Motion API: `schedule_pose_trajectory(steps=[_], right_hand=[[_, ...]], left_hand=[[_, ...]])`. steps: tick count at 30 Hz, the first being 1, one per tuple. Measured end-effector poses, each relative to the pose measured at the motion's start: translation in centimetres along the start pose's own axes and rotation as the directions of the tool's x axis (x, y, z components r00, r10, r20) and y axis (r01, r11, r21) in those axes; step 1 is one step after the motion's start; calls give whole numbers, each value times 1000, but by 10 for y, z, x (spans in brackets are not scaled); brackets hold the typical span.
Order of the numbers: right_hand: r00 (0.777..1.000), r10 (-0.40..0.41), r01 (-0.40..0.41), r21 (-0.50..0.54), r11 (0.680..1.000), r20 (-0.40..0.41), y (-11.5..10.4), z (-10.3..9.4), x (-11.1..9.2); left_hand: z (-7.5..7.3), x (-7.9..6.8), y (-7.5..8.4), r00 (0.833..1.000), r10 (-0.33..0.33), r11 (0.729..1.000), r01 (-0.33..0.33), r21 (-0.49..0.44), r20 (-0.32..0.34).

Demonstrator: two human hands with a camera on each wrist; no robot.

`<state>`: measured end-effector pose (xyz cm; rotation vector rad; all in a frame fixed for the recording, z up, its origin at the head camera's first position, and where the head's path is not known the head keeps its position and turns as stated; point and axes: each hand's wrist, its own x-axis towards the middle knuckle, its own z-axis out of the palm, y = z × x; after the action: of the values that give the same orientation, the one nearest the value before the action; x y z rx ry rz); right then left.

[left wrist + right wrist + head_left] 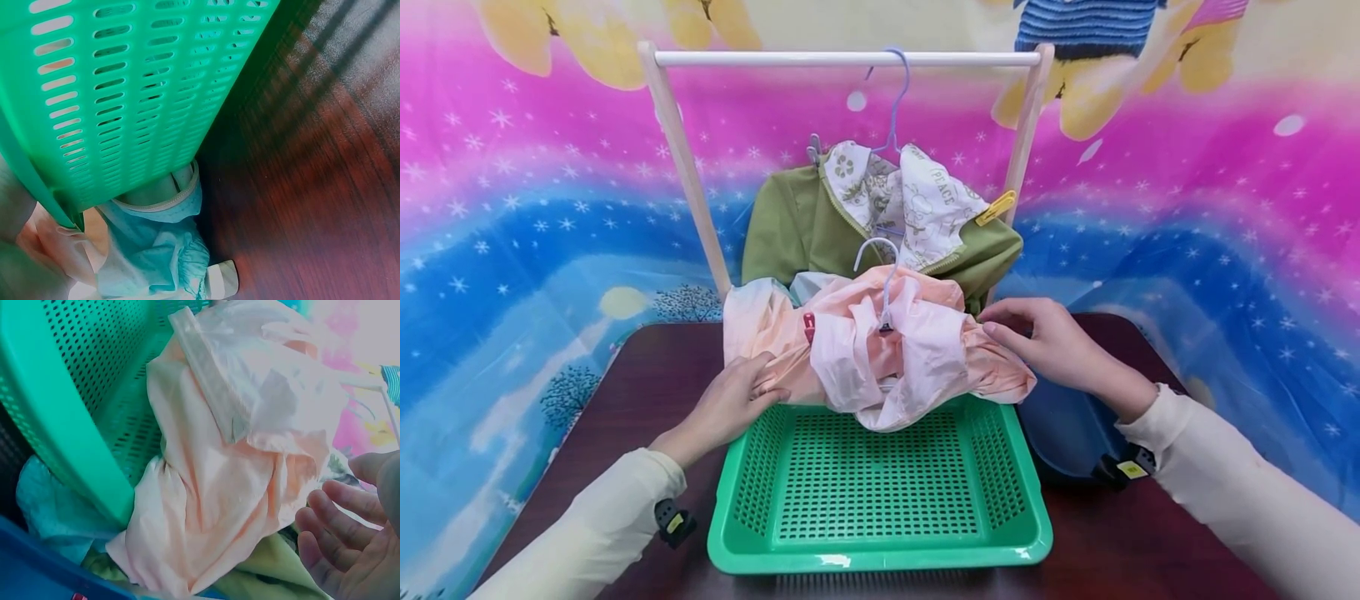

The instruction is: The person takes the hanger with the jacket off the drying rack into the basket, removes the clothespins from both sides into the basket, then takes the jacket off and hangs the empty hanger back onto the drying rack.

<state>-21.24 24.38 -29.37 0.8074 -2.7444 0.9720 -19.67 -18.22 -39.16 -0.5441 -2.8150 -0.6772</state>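
A pale pink jacket [925, 350] with a white lining drapes over the back of the green basket [880, 560]. Out of its neck rises the hook of a white hanger [889, 279], and a red clip [809, 327] sits at its left shoulder. My left hand [730, 404] rests on the jacket's left side, thumb and fingers spread apart. Beside the right sleeve is my right hand [1048, 346]; the right wrist view shows its fingers [340, 519] loosely bent, with nothing in the palm. Light blue fabric [150, 250] hangs below the basket's rim in the left wrist view.
Behind, a green jacket [790, 225] with a yellow clip [996, 208] and a grey clip [814, 148] hangs by a purple hanger [898, 100] from a rack [737, 58]. A dark blue basin [1063, 433] stands right of the basket on the dark wooden table [655, 375].
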Motion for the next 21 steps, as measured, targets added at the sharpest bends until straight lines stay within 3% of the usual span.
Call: schedule_pose_trajectory(steps=[21], right_hand=[[997, -75, 76, 35, 997, -18, -25, 17, 6]], left_hand=[[3, 1, -2, 1000, 1, 1000, -1, 3, -13]])
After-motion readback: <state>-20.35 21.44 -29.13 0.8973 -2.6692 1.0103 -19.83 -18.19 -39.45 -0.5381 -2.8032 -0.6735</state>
